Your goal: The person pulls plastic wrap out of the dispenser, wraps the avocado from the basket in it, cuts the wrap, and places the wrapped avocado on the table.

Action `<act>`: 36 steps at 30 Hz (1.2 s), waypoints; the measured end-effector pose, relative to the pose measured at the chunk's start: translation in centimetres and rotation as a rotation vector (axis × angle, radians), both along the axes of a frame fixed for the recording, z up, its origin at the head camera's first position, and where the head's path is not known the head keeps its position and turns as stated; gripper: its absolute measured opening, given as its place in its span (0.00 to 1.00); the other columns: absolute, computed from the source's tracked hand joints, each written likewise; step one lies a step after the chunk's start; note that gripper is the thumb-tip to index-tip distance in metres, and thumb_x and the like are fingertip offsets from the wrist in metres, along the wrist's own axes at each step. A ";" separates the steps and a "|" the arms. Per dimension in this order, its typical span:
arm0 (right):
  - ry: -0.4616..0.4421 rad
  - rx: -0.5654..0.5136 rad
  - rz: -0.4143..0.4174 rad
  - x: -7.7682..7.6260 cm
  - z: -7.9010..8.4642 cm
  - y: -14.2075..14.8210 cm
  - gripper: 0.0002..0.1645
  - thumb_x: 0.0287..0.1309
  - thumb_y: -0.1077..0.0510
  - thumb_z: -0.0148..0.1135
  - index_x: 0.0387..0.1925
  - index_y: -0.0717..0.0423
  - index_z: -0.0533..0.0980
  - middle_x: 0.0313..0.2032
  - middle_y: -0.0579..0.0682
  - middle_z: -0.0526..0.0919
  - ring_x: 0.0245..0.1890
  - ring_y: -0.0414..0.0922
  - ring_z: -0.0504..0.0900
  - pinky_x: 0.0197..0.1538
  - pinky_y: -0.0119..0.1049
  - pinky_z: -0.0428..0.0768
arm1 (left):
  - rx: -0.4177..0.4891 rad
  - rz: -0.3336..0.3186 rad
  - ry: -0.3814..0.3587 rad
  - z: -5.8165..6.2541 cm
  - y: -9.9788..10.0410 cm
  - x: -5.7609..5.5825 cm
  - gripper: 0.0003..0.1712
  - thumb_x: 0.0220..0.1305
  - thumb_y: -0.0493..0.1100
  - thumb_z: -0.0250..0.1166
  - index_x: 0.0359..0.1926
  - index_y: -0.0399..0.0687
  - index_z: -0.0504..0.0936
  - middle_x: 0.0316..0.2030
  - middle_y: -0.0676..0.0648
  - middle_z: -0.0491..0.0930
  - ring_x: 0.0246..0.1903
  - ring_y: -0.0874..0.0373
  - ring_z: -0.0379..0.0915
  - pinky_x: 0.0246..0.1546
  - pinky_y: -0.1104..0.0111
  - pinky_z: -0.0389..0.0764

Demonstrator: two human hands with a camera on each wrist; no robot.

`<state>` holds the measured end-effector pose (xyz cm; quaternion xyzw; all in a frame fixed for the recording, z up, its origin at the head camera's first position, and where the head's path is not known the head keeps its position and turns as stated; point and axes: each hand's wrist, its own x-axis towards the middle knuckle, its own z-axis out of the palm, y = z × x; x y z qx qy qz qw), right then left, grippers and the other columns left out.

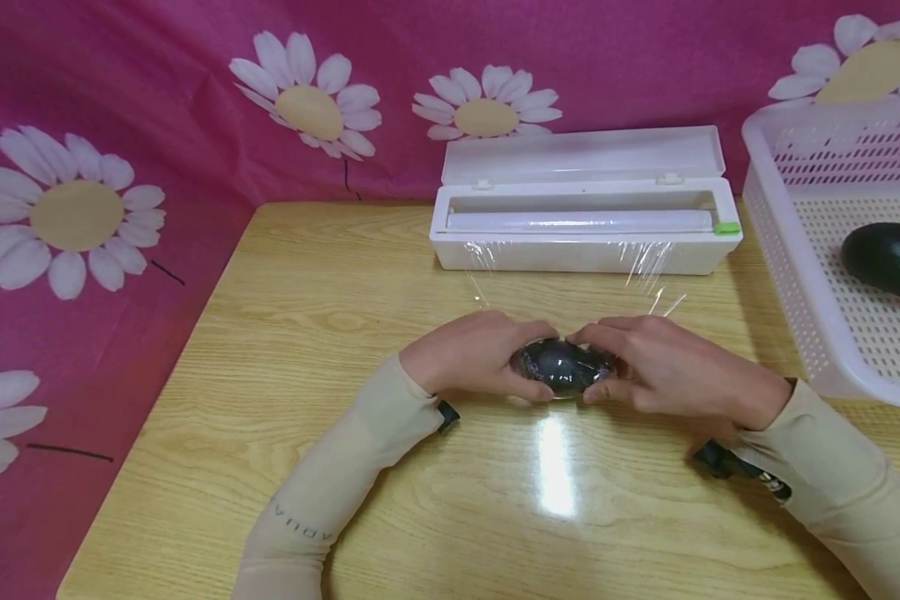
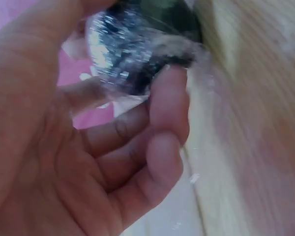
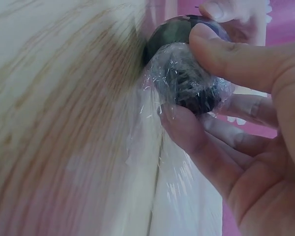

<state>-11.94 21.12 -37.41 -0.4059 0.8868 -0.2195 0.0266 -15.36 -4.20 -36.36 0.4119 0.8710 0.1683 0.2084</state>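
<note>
A dark avocado [image 1: 564, 365], glossy with cling film, is held between both hands just over the table. My left hand [image 1: 491, 354] grips its left end, thumb on the near side and fingers on the far side. At the right end, my right hand [image 1: 656, 367] grips it the same way. Crumpled cling film [image 3: 184, 73] bunches around the end nearest the right hand in the right wrist view. In the left wrist view, wrinkled film [image 2: 120, 49] covers the other end. Clear film stretches from the white dispenser box [image 1: 585, 254] towards the hands.
The dispenser's lid [image 1: 581, 157] stands raised, with a film roll [image 1: 577, 221] inside and a green slider [image 1: 727, 227] at its right. A white plastic basket [image 1: 791, 275] at the right holds another dark avocado [image 1: 888, 258]. A pink flowered cloth [image 1: 210, 108] hangs behind the wooden table [image 1: 285, 333].
</note>
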 end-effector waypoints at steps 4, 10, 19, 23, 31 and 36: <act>-0.014 0.000 0.007 0.0 0.0 0.1 0.30 0.54 0.47 0.78 0.55 0.55 0.79 0.42 0.45 0.87 0.33 0.30 0.79 0.37 0.30 0.82 | -0.099 0.019 0.083 0.8 0.3 0.7 0.38 0.63 0.66 0.69 0.69 0.57 0.74 0.49 0.53 0.82 0.43 0.62 0.78 0.48 0.66 0.81; -0.045 0.000 0.016 -0.2 0.0 0.2 0.30 0.56 0.47 0.77 0.56 0.56 0.79 0.42 0.45 0.87 0.33 0.29 0.78 0.37 0.29 0.81 | -0.102 0.008 0.158 1.1 0.8 1.3 0.44 0.61 0.65 0.72 0.73 0.57 0.70 0.55 0.49 0.75 0.48 0.60 0.76 0.52 0.65 0.82; -0.112 0.018 0.020 -0.2 0.1 0.3 0.29 0.59 0.49 0.75 0.59 0.57 0.80 0.43 0.44 0.88 0.33 0.29 0.78 0.39 0.30 0.82 | -0.043 -0.009 0.219 0.5 1.4 1.4 0.36 0.55 0.60 0.77 0.57 0.49 0.72 0.48 0.50 0.78 0.45 0.62 0.76 0.51 0.68 0.82; -0.156 0.048 0.017 -0.2 0.1 0.4 0.29 0.62 0.48 0.72 0.61 0.54 0.79 0.37 0.39 0.83 0.31 0.30 0.75 0.36 0.28 0.77 | -0.046 -0.009 0.205 0.5 1.3 1.2 0.33 0.57 0.61 0.75 0.56 0.49 0.75 0.47 0.51 0.79 0.42 0.62 0.78 0.47 0.69 0.82; -0.163 0.069 -0.007 0.0 0.0 0.3 0.30 0.67 0.49 0.67 0.66 0.54 0.76 0.45 0.44 0.79 0.33 0.32 0.73 0.38 0.29 0.77 | -0.005 -0.005 0.163 0.5 1.1 0.8 0.31 0.57 0.62 0.75 0.54 0.49 0.79 0.45 0.52 0.83 0.39 0.63 0.80 0.45 0.72 0.81; -0.137 0.081 -0.036 0.3 0.2 0.2 0.33 0.65 0.50 0.69 0.68 0.56 0.75 0.48 0.48 0.79 0.33 0.34 0.72 0.38 0.30 0.76 | 0.015 0.001 0.123 0.4 1.0 0.5 0.32 0.57 0.62 0.75 0.56 0.49 0.80 0.47 0.52 0.83 0.41 0.63 0.80 0.46 0.73 0.81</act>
